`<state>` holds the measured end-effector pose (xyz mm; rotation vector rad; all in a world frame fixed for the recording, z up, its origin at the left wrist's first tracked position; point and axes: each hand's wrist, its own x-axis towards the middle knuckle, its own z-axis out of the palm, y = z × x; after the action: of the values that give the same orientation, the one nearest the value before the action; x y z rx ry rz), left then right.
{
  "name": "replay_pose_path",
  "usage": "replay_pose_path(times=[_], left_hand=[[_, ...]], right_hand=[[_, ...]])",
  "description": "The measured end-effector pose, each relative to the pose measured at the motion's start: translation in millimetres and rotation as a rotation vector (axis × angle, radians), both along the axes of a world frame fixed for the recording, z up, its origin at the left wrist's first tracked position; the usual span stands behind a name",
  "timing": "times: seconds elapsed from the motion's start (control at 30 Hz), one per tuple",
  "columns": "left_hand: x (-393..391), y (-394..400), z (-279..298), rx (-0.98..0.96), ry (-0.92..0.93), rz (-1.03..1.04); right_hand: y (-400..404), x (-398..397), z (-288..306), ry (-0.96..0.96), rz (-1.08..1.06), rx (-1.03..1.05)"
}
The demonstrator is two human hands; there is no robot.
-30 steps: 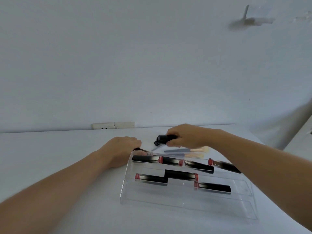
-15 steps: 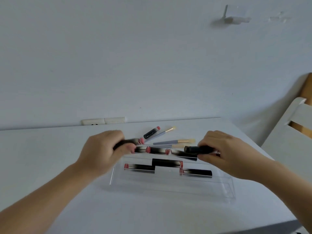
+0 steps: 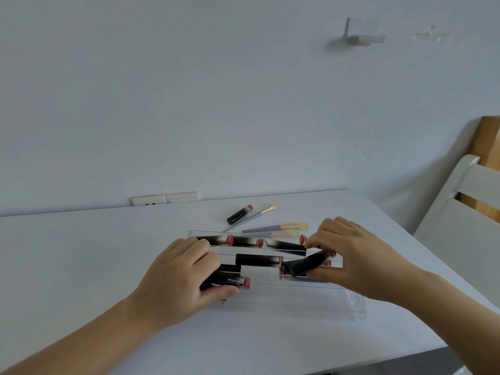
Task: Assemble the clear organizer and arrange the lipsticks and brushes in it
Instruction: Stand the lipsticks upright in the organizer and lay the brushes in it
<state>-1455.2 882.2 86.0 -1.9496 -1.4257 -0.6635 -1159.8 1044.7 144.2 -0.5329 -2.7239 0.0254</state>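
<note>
Black lipsticks (image 3: 258, 260) with pinkish-red ends, grey-handled brushes (image 3: 274, 227) with cream bristles, clear organizer (image 3: 319, 301), white table (image 3: 81, 253)

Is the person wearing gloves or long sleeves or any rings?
No. Both the left hand and the right hand are bare, with no gloves and no rings or watch showing. Both forearms are bare too as far as the picture reaches, so no sleeve shows.
</note>
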Motion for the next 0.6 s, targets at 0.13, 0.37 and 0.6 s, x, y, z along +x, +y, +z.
replay_pose_path(times=[0.13, 0.37, 0.6], left_hand=[[-3.8, -2.0, -1.1, -0.035, -0.049, -0.026], [-7.2, -2.9, -0.2, -0.082, -0.069, -0.098], [-6.6, 8.1, 23.6, -0.131, -0.34, -0.032]], right_hand=[[-0.5, -0.1, -0.8, 0.045, 0.059, -0.024], [-9.7, -0.1, -4.9, 0.137, 0.151, 0.111], [-13.5, -1.3, -22.9, 0.107, 0.075, 0.136]])
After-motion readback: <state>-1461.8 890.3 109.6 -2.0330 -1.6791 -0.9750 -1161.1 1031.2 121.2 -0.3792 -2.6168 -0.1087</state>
